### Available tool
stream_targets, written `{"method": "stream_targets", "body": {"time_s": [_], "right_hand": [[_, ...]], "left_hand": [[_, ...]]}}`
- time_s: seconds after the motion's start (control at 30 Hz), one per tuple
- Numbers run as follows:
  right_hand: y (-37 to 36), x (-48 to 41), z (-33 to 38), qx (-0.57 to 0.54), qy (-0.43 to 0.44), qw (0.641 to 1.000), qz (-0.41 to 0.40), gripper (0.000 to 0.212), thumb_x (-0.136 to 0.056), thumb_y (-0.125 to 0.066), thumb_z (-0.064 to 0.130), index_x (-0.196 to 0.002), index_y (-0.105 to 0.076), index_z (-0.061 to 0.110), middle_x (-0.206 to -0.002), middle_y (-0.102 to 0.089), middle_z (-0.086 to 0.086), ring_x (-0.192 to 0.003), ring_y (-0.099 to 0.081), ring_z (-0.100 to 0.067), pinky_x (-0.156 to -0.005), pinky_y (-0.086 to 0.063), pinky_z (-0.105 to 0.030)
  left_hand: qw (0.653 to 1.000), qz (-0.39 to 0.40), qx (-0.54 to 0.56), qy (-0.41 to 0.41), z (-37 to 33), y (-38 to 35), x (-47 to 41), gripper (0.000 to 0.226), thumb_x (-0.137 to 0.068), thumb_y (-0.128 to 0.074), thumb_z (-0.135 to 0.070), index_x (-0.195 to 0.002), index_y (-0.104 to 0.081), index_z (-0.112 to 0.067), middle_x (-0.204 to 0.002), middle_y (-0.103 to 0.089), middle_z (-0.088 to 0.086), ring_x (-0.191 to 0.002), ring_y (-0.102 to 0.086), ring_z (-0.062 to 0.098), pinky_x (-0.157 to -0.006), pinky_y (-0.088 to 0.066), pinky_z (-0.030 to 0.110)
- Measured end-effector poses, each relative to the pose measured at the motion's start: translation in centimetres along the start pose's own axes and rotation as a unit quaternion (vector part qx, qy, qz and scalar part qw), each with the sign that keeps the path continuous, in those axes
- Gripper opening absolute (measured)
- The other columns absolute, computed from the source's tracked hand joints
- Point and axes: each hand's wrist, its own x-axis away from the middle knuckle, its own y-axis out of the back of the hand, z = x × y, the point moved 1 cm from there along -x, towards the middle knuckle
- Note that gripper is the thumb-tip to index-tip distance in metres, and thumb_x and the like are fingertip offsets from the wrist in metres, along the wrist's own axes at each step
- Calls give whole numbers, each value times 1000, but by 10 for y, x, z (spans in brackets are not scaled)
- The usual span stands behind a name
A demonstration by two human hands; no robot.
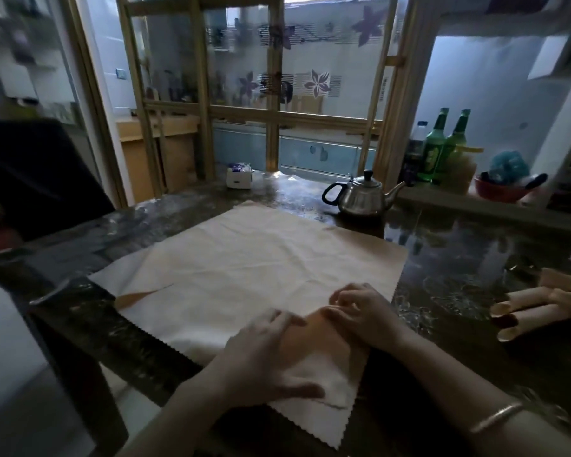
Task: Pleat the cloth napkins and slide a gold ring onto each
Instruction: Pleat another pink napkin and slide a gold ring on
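Observation:
A cream cloth napkin [244, 258] lies spread flat on the dark glossy table [459, 258], one corner pointing toward me. Its near corner is folded back, showing a tan underside [317, 341]. My left hand [267, 354] lies flat on that folded part, fingers nearly straight, thumb along the lower edge. My right hand [360, 308] has curled fingers at the tip of the fold and seems to pinch it. Several rolled napkins [534, 308] lie at the right edge of the table. No gold ring is plainly visible.
A steel teapot [360, 196] stands behind the napkin at the back right. A small white box [239, 176] sits at the table's far edge. Green bottles [442, 150] and a red bowl [501, 189] stand on the right ledge. A dark chair [37, 176] is at left.

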Motion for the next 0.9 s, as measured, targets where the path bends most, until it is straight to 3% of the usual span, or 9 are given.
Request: {"method": "stream_targets", "body": {"time_s": [0.1,0.2,0.27,0.3,0.43,0.53,0.6,0.73,0.9], "right_hand": [[0,-1,1,4,-9,1000,-9,37,-79,-74,44,-54,-47,41,-92,-67,7,-92,-53,-15,-81,-46,-32],[7,2,-1,10,-13,1000,6,32,-80,-72,46,-57,-50,42,-93,-68,7,-93,-55,-15,-83,-47,-35],[13,5,-8,10,-6,999,31,16,-80,-73,44,-70,-62,40,-98,-67,8,-96,-55,-12,-86,-48,-36],[16,7,-12,9,1,999,50,11,-79,-75,44,-81,-67,36,-101,-67,9,-99,-56,-11,-88,-48,-36],[35,18,-23,-47,-31,990,132,43,-67,-58,49,-107,-64,35,-114,-63,9,-102,-59,-7,-88,-51,-30],[42,24,-28,-40,-34,990,130,44,-71,-53,33,-114,-60,34,-119,-60,15,-109,-55,-4,-92,-46,-28],[40,24,-31,-26,-27,994,100,41,-78,-55,27,-118,-60,32,-121,-60,14,-111,-55,-6,-94,-46,-29],[38,17,-38,-17,-56,998,27,6,-92,-63,18,-94,-69,21,-109,-68,0,-99,-62,-16,-87,-52,-34],[57,27,-30,-6,-48,999,14,20,-94,-61,18,-82,-61,34,-82,-66,10,-78,-63,-3,-72,-49,-27]], "left_hand": [[998,6,-69,-4,3,-3,4,87,-69,-67,-71,-138,-21,-45,-135,-27,-13,-113,-51,14,-91,-47,33],[994,-48,-92,-38,16,0,5,48,-82,-62,-56,-121,-37,-46,-136,-27,-15,-107,-57,14,-80,-49,32],[991,-66,-106,-55,24,0,5,30,-83,-57,-55,-109,-48,-41,-134,-35,-19,-106,-58,11,-75,-48,31],[990,-71,-105,-53,27,0,4,28,-82,-54,-57,-104,-53,-39,-131,-41,-22,-103,-59,10,-74,-47,29],[991,-127,28,-19,38,5,-6,38,-76,-49,-67,-88,-65,-35,-96,-66,-22,-81,-63,-3,-69,-53,28],[984,-159,80,26,39,16,-15,31,-82,-52,-56,-72,-66,-30,-74,-69,-16,-73,-65,-2,-66,-54,28],[978,-190,62,58,39,21,-20,24,-87,-55,-45,-72,-64,-29,-71,-66,-11,-72,-65,6,-64,-48,26],[964,-220,22,145,46,21,-27,24,-95,-54,-37,-87,-68,-20,-86,-70,0,-86,-64,22,-71,-48,32],[961,-226,11,158,40,22,-33,25,-96,-51,-37,-91,-68,-18,-91,-70,6,-90,-63,27,-73,-48,34]]}}
